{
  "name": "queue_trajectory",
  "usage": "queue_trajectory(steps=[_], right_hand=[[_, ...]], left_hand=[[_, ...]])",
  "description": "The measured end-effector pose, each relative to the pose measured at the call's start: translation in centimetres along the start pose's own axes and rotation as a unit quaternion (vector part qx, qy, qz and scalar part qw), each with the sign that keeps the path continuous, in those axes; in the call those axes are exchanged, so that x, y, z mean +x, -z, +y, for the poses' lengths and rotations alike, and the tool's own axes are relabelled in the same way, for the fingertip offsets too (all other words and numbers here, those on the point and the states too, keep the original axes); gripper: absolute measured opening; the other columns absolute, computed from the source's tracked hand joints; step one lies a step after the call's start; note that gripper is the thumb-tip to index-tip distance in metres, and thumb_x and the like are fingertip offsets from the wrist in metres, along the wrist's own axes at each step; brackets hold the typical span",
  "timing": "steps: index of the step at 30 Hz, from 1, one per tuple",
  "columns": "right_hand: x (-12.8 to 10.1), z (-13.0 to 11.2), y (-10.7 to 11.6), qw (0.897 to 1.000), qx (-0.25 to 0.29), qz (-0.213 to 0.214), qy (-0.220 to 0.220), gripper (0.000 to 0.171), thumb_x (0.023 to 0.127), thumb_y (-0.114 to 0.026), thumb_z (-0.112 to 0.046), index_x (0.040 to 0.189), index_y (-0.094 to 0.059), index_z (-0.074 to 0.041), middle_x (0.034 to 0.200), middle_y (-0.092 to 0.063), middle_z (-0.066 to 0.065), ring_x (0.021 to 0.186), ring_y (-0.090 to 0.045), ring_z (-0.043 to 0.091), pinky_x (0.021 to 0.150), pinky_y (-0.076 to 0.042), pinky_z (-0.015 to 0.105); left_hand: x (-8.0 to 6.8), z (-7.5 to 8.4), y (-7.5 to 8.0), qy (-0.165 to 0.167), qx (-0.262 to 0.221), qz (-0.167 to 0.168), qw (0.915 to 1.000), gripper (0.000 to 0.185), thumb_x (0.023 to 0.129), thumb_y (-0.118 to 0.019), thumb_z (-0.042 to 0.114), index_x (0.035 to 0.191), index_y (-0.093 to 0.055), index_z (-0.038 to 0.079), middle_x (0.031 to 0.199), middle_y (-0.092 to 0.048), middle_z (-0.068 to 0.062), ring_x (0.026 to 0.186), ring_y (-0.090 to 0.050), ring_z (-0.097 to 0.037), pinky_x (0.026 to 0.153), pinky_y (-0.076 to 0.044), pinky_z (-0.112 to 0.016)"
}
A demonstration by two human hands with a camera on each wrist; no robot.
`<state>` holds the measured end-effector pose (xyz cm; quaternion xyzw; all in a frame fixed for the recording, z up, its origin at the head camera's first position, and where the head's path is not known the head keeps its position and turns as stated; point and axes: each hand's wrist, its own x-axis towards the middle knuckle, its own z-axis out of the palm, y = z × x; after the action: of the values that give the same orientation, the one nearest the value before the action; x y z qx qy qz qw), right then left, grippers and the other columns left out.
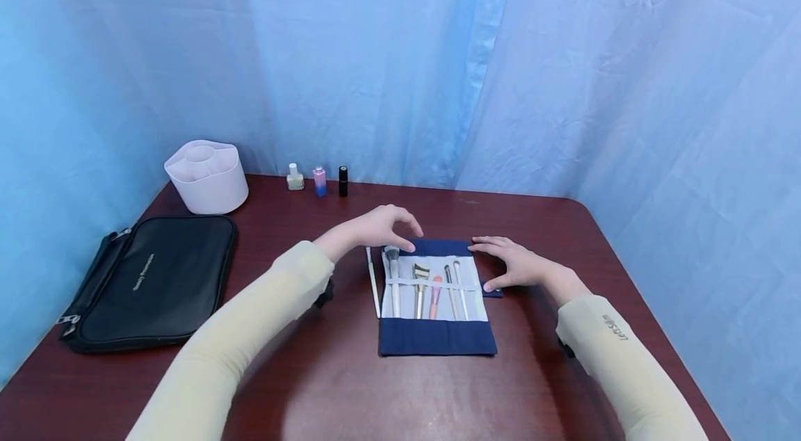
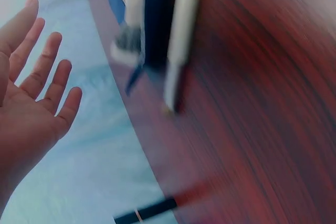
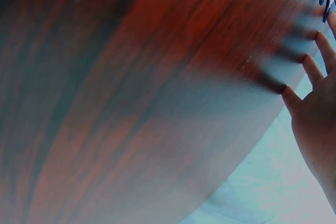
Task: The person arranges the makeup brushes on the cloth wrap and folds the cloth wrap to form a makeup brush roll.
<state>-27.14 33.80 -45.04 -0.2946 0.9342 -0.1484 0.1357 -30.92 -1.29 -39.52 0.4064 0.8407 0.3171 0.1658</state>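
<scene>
A navy makeup brush roll (image 1: 438, 338) lies unfolded on the table, several brushes tucked under its white elastic band. Among them are a thick white-handled brush (image 1: 395, 291) and a pink-tipped brush (image 1: 434, 296). Just left of the roll, a slim pale brush (image 1: 373, 284) lies on the table. My left hand (image 1: 380, 224) hovers over the roll's far left corner, fingers loosely bent and holding nothing; in the left wrist view its fingers (image 2: 48, 56) are spread. At the roll's right edge, my right hand (image 1: 518, 264) rests with fingers extended, thumb by a small navy tab (image 1: 493, 293).
A black zippered case (image 1: 181, 281) lies at the left, with a white divided organizer (image 1: 215, 187) behind it. Along the back edge stand a nail polish bottle (image 1: 295, 180), a pink-and-blue bottle (image 1: 320, 182) and a black tube (image 1: 343, 183). Blue curtains (image 1: 375, 65) surround the table.
</scene>
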Motion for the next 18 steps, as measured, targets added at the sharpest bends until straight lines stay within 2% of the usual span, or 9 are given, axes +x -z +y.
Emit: queue_trajectory(steps=[5, 9, 13, 18], right_hand=[[0.1, 0.3, -0.1, 1.0, -0.005, 0.0, 0.002, 0.09, 0.071, -0.069, -0.065, 0.145, -0.039, -0.023, 0.153, -0.027, 0.006, 0.139, -0.023, 0.03, 0.104, -0.029, 0.061], [0.0, 0.5, 0.0, 1.0, 0.0, 0.001, 0.006, 0.09, 0.071, -0.069, -0.065, 0.145, -0.039, -0.023, 0.153, -0.027, 0.005, 0.139, -0.023, 0.03, 0.104, -0.028, 0.061], [-0.1, 0.5, -0.1, 1.0, 0.003, 0.002, 0.007, 0.09, 0.071, -0.069, -0.065, 0.145, -0.038, -0.023, 0.154, -0.027, 0.006, 0.139, -0.022, 0.03, 0.104, -0.028, 0.061], [0.0, 0.6, -0.2, 1.0, 0.004, 0.003, 0.005, 0.09, 0.071, -0.068, -0.066, 0.145, -0.037, -0.026, 0.154, -0.026, 0.004, 0.14, -0.022, 0.03, 0.105, -0.026, 0.062]], left_hand=[[-2.4, -2.1, 0.8, -0.033, 0.03, 0.002, 0.999, 0.03, 0.084, -0.073, 0.02, 0.112, -0.068, 0.01, 0.115, -0.062, -0.002, 0.113, -0.052, -0.018, 0.099, -0.042, -0.039], [-3.9, -3.9, 0.7, -0.027, 0.053, 0.01, 0.9982, 0.026, 0.082, -0.074, 0.019, 0.108, -0.07, 0.012, 0.113, -0.063, -0.002, 0.112, -0.049, -0.019, 0.099, -0.04, -0.041], [-4.5, -5.3, 0.3, -0.009, 0.068, 0.014, 0.9975, 0.022, 0.084, -0.073, 0.018, 0.105, -0.071, 0.012, 0.111, -0.062, -0.001, 0.111, -0.048, -0.02, 0.1, -0.038, -0.042], [-4.6, -6.5, 0.0, 0.003, 0.087, 0.005, 0.9961, 0.016, 0.084, -0.072, 0.015, 0.1, -0.071, 0.014, 0.11, -0.061, -0.002, 0.11, -0.048, -0.022, 0.1, -0.037, -0.042]])
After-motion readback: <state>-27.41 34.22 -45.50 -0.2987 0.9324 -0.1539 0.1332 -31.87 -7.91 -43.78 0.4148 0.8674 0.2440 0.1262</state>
